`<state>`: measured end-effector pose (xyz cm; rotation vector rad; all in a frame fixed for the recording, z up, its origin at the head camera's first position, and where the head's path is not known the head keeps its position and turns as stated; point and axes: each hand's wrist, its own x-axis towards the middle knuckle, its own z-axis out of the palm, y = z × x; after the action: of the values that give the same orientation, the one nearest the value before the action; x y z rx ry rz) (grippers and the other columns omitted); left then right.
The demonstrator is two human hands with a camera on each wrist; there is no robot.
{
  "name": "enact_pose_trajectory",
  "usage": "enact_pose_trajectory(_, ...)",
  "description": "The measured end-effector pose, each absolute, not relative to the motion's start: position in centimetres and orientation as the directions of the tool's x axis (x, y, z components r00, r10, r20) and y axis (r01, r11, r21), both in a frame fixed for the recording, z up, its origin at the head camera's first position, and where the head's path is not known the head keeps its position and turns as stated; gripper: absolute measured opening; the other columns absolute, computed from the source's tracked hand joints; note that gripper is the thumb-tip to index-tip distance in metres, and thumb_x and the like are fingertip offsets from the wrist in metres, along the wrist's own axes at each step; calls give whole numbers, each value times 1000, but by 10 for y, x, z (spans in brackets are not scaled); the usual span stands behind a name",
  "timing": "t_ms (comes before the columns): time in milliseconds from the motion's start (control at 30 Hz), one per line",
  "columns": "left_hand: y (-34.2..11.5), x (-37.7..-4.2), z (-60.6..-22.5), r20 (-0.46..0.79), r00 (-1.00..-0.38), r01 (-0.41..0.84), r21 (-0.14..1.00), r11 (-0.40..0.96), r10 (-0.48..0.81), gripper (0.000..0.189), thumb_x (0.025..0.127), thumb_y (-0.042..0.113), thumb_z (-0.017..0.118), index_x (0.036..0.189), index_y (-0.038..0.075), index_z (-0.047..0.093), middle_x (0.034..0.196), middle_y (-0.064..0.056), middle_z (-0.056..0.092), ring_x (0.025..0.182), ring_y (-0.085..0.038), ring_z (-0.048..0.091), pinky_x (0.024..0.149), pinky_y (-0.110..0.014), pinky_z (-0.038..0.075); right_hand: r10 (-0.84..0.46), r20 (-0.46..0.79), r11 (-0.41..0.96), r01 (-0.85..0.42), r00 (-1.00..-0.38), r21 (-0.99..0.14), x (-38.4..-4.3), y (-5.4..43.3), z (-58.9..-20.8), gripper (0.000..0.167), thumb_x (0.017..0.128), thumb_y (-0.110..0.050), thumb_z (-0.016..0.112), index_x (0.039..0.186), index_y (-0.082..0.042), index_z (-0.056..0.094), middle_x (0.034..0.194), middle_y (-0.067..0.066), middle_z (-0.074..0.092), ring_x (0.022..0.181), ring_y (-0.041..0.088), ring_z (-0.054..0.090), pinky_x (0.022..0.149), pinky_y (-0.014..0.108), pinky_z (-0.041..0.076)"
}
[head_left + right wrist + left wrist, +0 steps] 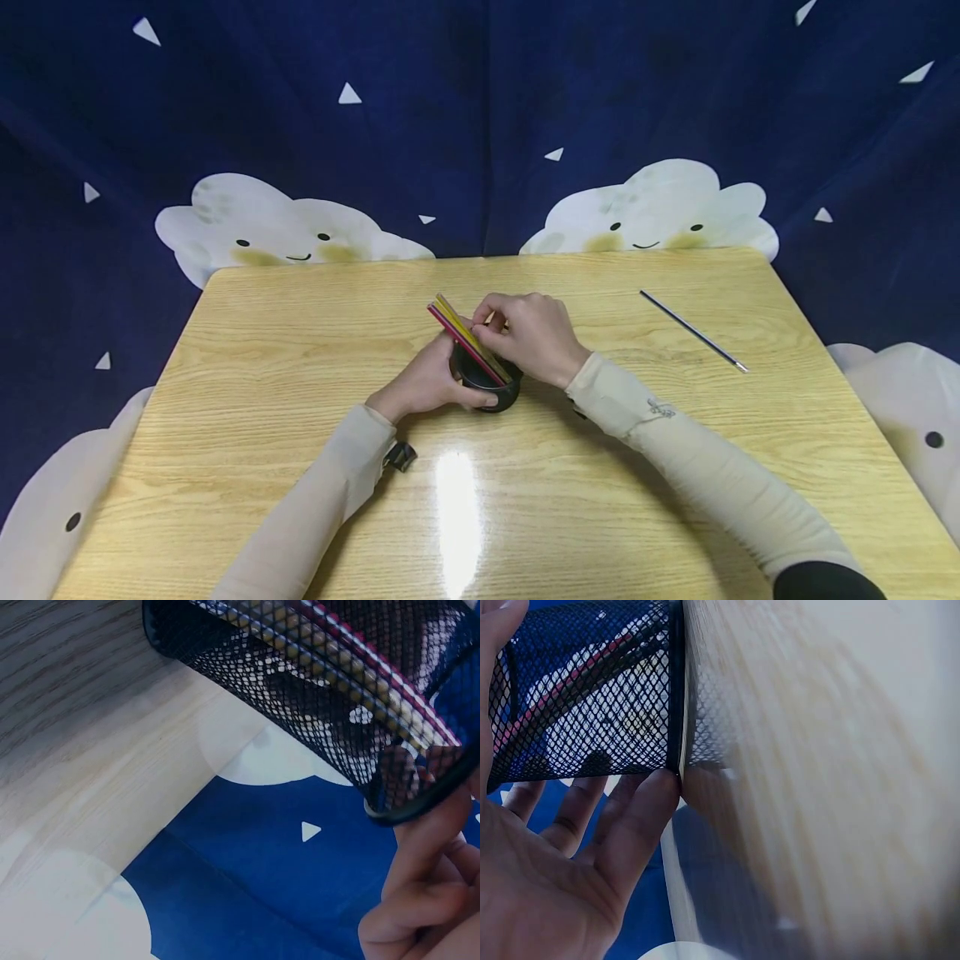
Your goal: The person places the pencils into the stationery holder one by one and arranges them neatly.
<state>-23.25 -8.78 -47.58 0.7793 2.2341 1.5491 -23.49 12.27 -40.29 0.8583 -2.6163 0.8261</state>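
Note:
A black mesh pen holder (506, 400) stands on the table with several pencils (457, 327) leaning in it toward the far left, red and yellow ones among them. From its left side my left hand (427, 377) grips the holder, thumb at the near side and the other fingers round the far side. At the rim my right hand (536, 333) has its thumb and index finger curled together against the pencils, apparently pinching one; the fingertips are partly hidden. Through the mesh (285, 712) in the right wrist view, red and yellowish pencils show beside my fingertips.
A dark blue pencil (690, 329) lies slantwise on the wooden table (285, 333), right of the holder. A dark blue curtain (465, 100) with white clouds hangs behind the table's far edge. Light glares off the tabletop near the front.

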Motion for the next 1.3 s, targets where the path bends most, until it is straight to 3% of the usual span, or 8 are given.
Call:
enact_pose_trajectory(200,-87,-234,-476,75,-804,277,925,260,590,94,76,14,101,155,12,51,144,-1,64,130,-18,60,116,-41,43,-439,428,642,-609,-790,-466,-236,130,-397,4,95,-18,81,95,-14,78,77,-5,76,54,4,54,51,36,44)
enact_pose_trajectory(533,-85,-232,-474,49,-824,233,937,259,564,95,73,12,103,149,4,47,143,-16,62,126,-26,61,109,-43,49,-390,458,654,-590,-799,-473,-239,147,-394,5,96,-19,78,97,-14,79,78,-5,76,50,4,49,50,36,42)
enact_pose_trajectory(833,-84,-232,-476,58,-823,233,942,242,565,94,71,9,105,146,7,49,139,-11,64,124,-23,63,109,-41,51,-333,422,692,-523,-843,-498,-242,164,-398,5,98,-21,77,95,-18,79,77,-8,75,48,3,47,54,39,42)
enact_pose_trajectory(1300,-84,-230,-475,64,-831,248,932,265,553,93,71,12,105,145,9,50,137,-6,65,122,-21,63,108,-39,48,-271,349,757,-422,-897,-499,-246,200,-416,9,98,-25,76,97,-17,79,78,-5,74,51,12,50,54,39,41)
